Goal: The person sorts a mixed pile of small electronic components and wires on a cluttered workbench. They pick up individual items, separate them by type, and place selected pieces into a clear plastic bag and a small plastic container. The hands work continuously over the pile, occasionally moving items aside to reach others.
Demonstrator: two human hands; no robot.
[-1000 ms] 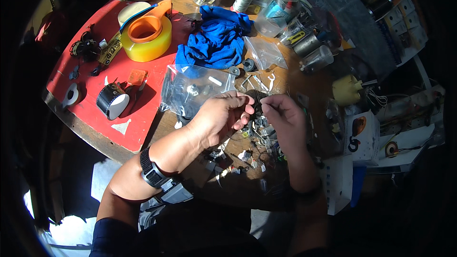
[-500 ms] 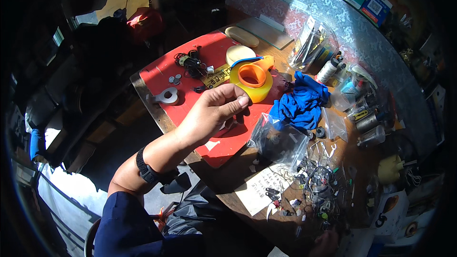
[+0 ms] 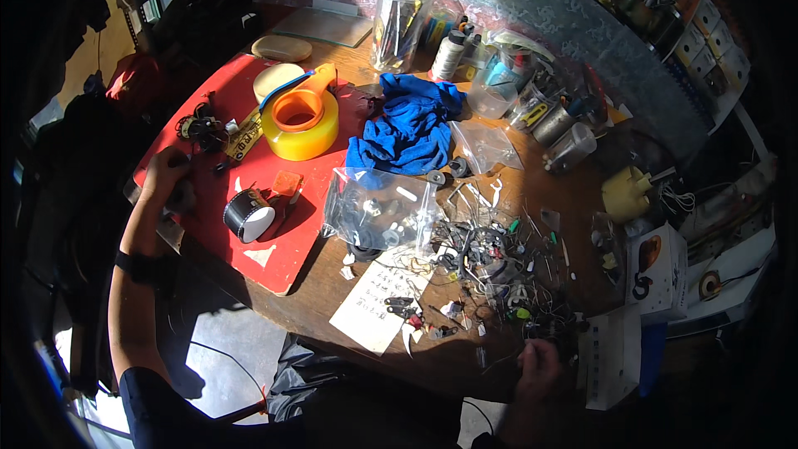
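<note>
My left hand (image 3: 169, 168) rests at the left edge of the red board (image 3: 224, 254), its fingers curled down. The fingertips are in shadow, so whatever they hold is hidden. Just below it a greyish ring (image 3: 180, 197) shows dimly. Close by lies a dark cable bundle (image 3: 202, 126). At the front edge of the table, my right hand (image 3: 539, 363) is closed in a pinch beside a pile of small cords and parts (image 3: 490, 258); what is between its fingers is too small to make out. A black cylinder with a white face (image 3: 249, 216) lies between the hands on the board.
A yellow tape roll with an orange core (image 3: 303, 137) stands on the board. Beyond it are a blue cloth (image 3: 407, 120) and a clear jar of tools (image 3: 401, 29). A plastic bag (image 3: 378, 208) and a handwritten paper (image 3: 378, 303) lie mid-table. White boxes (image 3: 657, 262) stand right.
My left hand has moved from over the front of the board to its left edge, uncovering the black cylinder. The view has swung right. My right hand shows more clearly.
</note>
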